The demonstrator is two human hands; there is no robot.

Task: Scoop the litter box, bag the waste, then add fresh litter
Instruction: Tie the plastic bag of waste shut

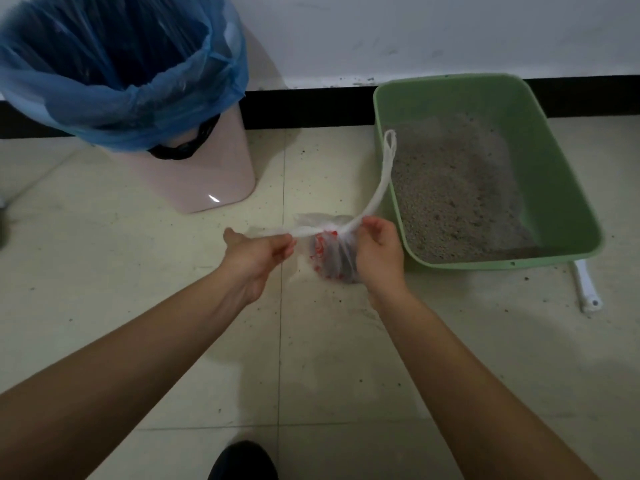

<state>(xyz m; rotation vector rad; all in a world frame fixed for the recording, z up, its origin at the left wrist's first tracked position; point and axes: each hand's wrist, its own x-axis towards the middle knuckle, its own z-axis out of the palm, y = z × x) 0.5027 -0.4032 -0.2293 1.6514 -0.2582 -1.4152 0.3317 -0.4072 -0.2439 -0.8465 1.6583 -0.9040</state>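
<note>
I stand over a pale tiled floor (138, 271), glossy in places and peppered with dark specks and stray grains, thickest near the litter box. Grout lines cross under my arms. At the far edge a black baseboard (311, 109) runs along a scuffed white wall (415, 29).

My left hand (256, 258) is pinched shut on one twisted handle of the small white plastic bag (332, 261), drawing it out to the left. My right hand (381, 251) is closed on the gathered neck of that bag, where the other handle (386, 174) loops up and away toward the box's rim. The bag, printed in red and dark with waste inside, hangs between my hands, just left of the green litter box (561, 188).

The box sits on the floor at the right against the baseboard, grey litter (457, 195) heaped toward its right side. A white handle (585, 285) lies on the floor at its near right corner. At the far left stands a pink bin (194, 181) lined with a blue bag (114, 77). The dark toe of my shoe (242, 460) shows at the near edge.
</note>
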